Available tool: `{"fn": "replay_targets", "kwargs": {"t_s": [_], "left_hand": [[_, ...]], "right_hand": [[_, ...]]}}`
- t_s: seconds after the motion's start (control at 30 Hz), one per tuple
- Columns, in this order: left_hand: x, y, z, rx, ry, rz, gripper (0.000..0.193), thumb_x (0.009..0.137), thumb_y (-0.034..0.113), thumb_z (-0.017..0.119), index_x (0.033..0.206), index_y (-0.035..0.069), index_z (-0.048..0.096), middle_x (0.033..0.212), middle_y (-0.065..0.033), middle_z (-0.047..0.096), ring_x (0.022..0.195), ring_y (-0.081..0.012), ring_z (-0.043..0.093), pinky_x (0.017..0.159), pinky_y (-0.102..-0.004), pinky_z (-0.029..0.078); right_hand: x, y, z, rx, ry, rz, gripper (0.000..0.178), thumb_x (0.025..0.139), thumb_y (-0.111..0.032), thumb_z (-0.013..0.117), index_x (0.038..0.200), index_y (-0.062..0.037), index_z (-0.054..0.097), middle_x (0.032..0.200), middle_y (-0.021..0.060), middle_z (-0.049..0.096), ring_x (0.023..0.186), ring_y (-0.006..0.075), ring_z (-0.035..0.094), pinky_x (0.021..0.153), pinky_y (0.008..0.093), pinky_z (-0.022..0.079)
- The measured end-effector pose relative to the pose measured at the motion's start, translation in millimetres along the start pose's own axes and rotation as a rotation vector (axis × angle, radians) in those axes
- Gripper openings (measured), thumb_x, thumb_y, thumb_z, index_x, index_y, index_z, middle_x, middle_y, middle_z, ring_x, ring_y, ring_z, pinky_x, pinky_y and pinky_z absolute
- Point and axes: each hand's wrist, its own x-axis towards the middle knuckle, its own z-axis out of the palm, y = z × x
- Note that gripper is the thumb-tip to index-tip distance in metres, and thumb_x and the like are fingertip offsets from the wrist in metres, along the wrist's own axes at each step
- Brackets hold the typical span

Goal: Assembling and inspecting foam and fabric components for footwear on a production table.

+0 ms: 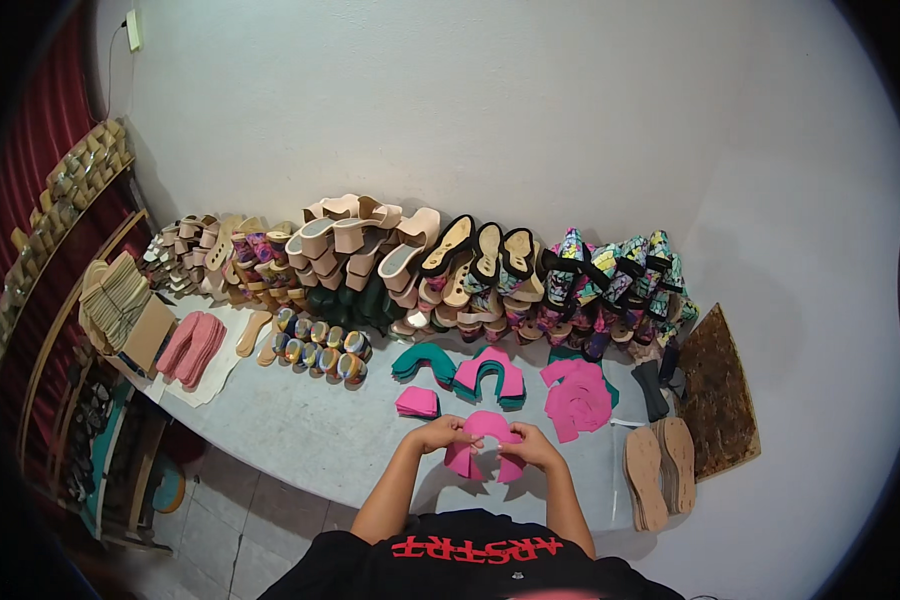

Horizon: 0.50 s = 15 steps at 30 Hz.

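Note:
Between my two hands is a pink U-shaped shoe upper piece (pixel 488 424), its curve away from me and its two ends toward me. My left hand (pixel 438 435) pinches its left side, and my right hand (pixel 536 447) grips the right side. Just beyond the left hand lies a small stack of pink pieces (pixel 417 402). Farther back are a green curved stack (pixel 424 361) and a pink-and-green U-shaped stack (pixel 490 377). Loosely overlapping pink pieces (pixel 578 398) lie beyond my right hand, with green material partly under them.
Heeled shoes (pixel 370 240) and patterned platforms (pixel 610 280) crowd the table's back along the wall. Small multicoloured heels (pixel 320 350) and salmon-pink pieces (pixel 191 348) lie left. Tan soles (pixel 660 470) and a brown board (pixel 718 400) stand at the right edge. Shelving (pixel 70 220) rises far left.

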Motion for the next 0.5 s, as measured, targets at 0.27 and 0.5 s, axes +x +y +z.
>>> {"fn": "replay_targets", "kwargs": {"t_s": [0.27, 0.5], "left_hand": [[9, 9, 5, -0.506, 0.041, 0.104, 0.055, 0.081, 0.004, 0.059, 0.128, 0.002, 0.031, 0.114, -0.0127, 0.055, 0.093, -0.0223, 0.059, 0.081, -0.0321, 0.049], [23, -9, -8, -0.233, 0.271, -0.022, 0.034, 0.074, 0.001, 0.065, 0.105, -0.002, 0.054, 0.089, -0.0071, 0.062, 0.076, -0.0119, 0.060, 0.068, -0.0237, 0.049]], "right_hand": [[23, 20, -22, -0.010, 0.334, -0.047, 0.035, 0.071, -0.002, 0.067, 0.103, 0.0013, 0.054, 0.082, 0.0061, 0.061, 0.071, 0.0107, 0.058, 0.061, 0.0235, 0.048], [46, 24, -48, 0.013, 0.448, -0.146, 0.023, 0.071, -0.005, 0.068, 0.090, 0.0036, 0.060, 0.078, 0.0057, 0.062, 0.066, 0.0093, 0.056, 0.058, 0.0229, 0.046]]}}
